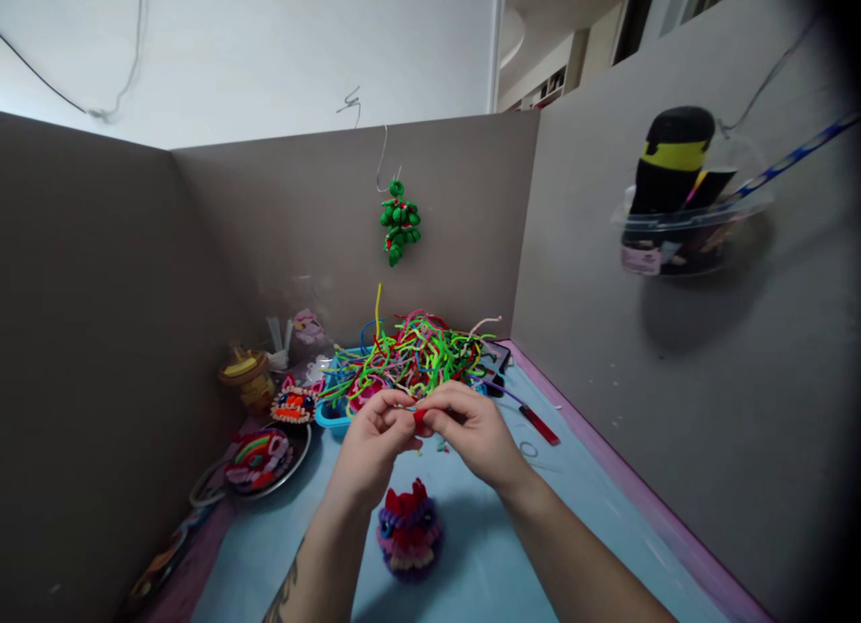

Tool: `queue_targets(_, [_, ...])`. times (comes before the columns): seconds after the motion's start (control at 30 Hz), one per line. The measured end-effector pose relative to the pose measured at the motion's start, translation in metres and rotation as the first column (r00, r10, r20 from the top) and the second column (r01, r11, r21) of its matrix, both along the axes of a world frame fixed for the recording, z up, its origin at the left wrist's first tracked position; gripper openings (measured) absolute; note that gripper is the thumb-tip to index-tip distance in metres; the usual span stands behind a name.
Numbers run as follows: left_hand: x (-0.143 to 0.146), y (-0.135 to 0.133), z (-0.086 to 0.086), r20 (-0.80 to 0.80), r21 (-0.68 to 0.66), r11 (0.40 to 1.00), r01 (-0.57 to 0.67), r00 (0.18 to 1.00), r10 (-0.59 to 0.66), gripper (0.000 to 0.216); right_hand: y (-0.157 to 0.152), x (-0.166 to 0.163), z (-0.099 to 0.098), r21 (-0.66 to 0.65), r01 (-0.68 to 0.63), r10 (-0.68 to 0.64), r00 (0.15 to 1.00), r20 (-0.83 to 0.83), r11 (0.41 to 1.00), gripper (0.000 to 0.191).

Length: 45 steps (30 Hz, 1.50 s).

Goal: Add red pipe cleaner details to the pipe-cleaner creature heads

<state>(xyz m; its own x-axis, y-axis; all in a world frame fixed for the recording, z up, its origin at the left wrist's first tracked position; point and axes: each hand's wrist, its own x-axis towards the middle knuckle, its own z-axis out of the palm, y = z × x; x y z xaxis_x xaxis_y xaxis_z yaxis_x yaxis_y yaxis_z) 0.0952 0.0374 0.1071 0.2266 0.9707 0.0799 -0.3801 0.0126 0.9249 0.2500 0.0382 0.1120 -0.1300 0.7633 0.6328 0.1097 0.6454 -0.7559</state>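
A red piece (420, 417), perhaps chenille, sits pinched where left hand (372, 445) and right hand (473, 433) close their grip.

Hobby craft station, probably in a home. Grey partition boards (100, 336) box in a blue-topped table (605, 533). Tangled pile of coloured pipe cleaners (410, 350) at the back, fuzzy figures (259, 457) on a plate (300, 462), green ornament (399, 221) hanging on a wire. Shelving (548, 87) beyond the partition, blurry.

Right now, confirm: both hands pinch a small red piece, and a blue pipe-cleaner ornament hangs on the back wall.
Head view: the hanging pipe-cleaner ornament is green, not blue; left hand and right hand do pinch the small red piece.
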Motion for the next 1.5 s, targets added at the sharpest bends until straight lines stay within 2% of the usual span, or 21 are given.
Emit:
queue_targets(0.4, [0.0034, -0.0058, 0.0069, 0.091, -0.005, 0.999, 0.052, 0.995, -0.051, 0.039, -0.0025, -0.0037, -0.0014, -0.023, -0.079, 0.077, 0.993, -0.086, 0.997, 0.008])
queue_targets(0.7, [0.0022, -0.0068, 0.0084, 0.095, 0.021, 0.998, 0.064, 0.993, -0.066, 0.046, -0.0042, -0.0079, -0.0056, 0.015, -0.09, 0.091, 0.99, -0.108, 0.996, 0.008])
queue_targets(0.97, [0.0022, -0.0079, 0.0086, 0.061, 0.016, 0.998, 0.056, 0.997, -0.057, 0.045, -0.0063, -0.0081, -0.0051, 0.021, -0.086, 0.088, 0.991, -0.1, 0.996, 0.008])
queue_targets(1.3, [0.0084, -0.0038, 0.0045, 0.034, 0.001, 0.999, -0.04, 0.999, 0.04, 0.041, 0.0009, -0.0087, -0.0075, 0.01, -0.012, 0.012, 0.997, -0.081, 1.0, 0.011])
queue_targets(1.5, [0.0051, -0.0016, 0.0062, 0.048, -0.049, 0.998, 0.024, 0.999, -0.022, 0.042, -0.0023, -0.0025, -0.0039, 0.086, 0.068, -0.072, 0.996, 0.05, 0.994, 0.015])
